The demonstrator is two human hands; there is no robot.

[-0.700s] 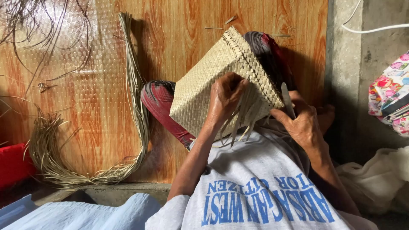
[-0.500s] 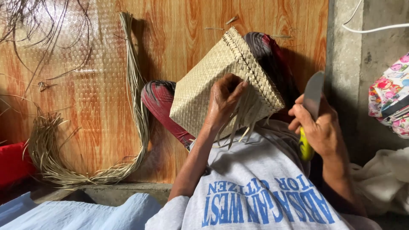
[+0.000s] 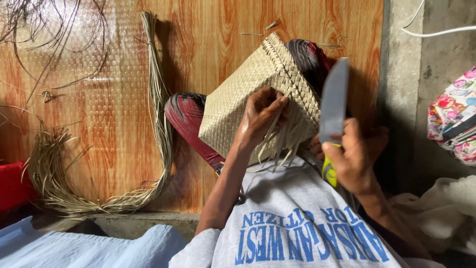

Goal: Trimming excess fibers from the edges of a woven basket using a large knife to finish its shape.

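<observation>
So the big change: the knife (image 3: 333,101) is up now. A moment back the right hand (image 3: 353,161) was tucked low behind the woven basket (image 3: 248,99) with the blade barely showing, and now it's lifted clear to the right side, blade standing upright, tip near the basket's upper right corner. Fingers are clenched around the yellow-green handle. My read is that the blade got pulled out and raised for another go at the loose strips (image 3: 280,146) hanging off the basket's lower edge, since those still dangle untrimmed.

The left hand (image 3: 260,116) hasn't budged, fingers curled over the basket's lower edge and gripping it, pinching some of those strip ends. The basket itself sits tilted on the person's raised knees, up against the wood-pattern floor (image 3: 114,114), same spot as before.

Hard to make out: most of the knife handle is buried in the fist, and the far side of the basket is hidden, so no idea how the weave finishes there. The legs are mostly covered by it. A bundle of dried strands (image 3: 156,99) curls along the floor to the left, and a flowery cloth (image 3: 453,121) is cut off by the right edge.
</observation>
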